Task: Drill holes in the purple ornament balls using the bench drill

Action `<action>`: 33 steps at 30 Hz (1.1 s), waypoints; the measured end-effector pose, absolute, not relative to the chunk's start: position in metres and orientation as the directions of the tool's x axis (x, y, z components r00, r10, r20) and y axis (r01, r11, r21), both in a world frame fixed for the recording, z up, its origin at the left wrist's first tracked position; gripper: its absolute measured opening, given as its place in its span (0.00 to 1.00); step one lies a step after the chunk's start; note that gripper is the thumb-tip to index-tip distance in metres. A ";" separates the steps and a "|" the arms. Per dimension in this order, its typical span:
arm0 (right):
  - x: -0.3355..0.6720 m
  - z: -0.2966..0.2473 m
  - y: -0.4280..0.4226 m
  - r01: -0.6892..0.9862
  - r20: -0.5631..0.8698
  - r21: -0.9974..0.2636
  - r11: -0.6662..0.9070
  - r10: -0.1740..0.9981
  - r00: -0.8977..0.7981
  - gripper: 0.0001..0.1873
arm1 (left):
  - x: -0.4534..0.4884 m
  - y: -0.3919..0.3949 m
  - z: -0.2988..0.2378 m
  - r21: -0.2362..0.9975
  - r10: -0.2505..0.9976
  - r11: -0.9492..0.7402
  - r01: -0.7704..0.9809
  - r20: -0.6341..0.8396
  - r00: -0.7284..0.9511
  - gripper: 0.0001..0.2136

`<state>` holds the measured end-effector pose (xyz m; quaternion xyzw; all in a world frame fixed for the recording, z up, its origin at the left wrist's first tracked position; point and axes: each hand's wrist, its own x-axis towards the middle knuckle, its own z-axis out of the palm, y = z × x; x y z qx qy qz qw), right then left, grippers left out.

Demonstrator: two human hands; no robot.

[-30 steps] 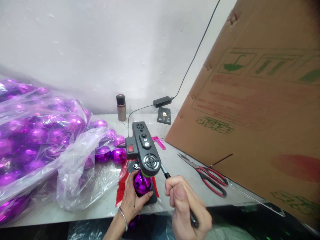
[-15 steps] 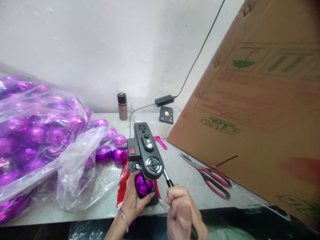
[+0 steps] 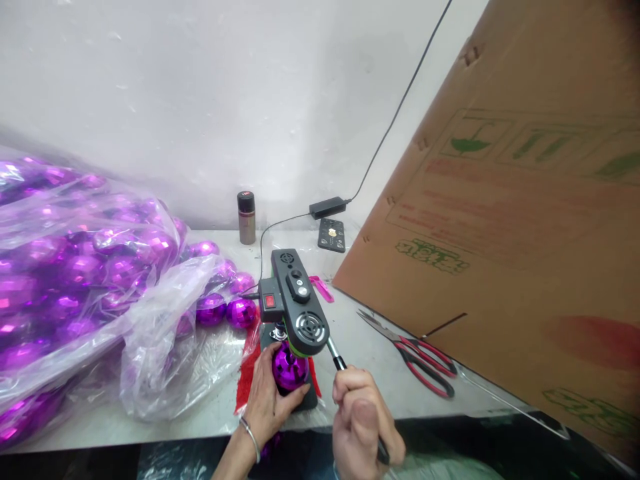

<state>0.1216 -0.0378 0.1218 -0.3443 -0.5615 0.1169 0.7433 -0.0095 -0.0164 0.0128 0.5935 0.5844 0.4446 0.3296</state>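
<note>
My left hand [image 3: 270, 393] is curled round a shiny purple ball ornament [image 3: 291, 371], its thumb on the near side. The ball sits under the front end of a black bench device [image 3: 301, 303] with a red switch and round vents, and its top is partly hidden there. At the device's right side, my right hand [image 3: 365, 417] is closed on the black grip of a metal lever handle [image 3: 337, 355]. A red cloth [image 3: 246, 380] lies beneath the device's dark base.
To the left, a clear plastic bag [image 3: 165, 333] spills purple balls [image 3: 242, 313]. Red-handled scissors [image 3: 425, 363] lie right, beside a large cardboard box [image 3: 500, 233]. Behind stand a small bottle [image 3: 247, 218], a power adapter [image 3: 328, 207] and a dark card [image 3: 331, 235].
The view has shifted slightly. Both hands keep their holds on the ball and the lever, with little visible movement.
</note>
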 end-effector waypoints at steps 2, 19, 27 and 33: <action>0.123 0.120 -0.038 0.210 0.753 -0.645 0.734 0.565 0.339 0.20 | -0.010 -0.015 0.015 0.909 0.987 -0.107 0.402 0.146 -0.068 0.36; 0.119 0.124 -0.029 0.212 0.767 -0.616 0.759 0.516 0.382 0.21 | -0.010 -0.010 0.019 0.906 0.985 -0.138 0.400 0.168 -0.039 0.37; 0.120 0.119 -0.028 0.231 0.767 -0.618 0.751 0.512 0.387 0.22 | -0.007 -0.007 0.013 0.915 0.980 -0.151 0.374 0.188 -0.065 0.37; 0.113 0.108 -0.030 0.250 0.788 -0.593 0.766 0.486 0.378 0.26 | -0.008 -0.008 0.016 0.917 0.982 -0.158 0.366 0.183 -0.035 0.36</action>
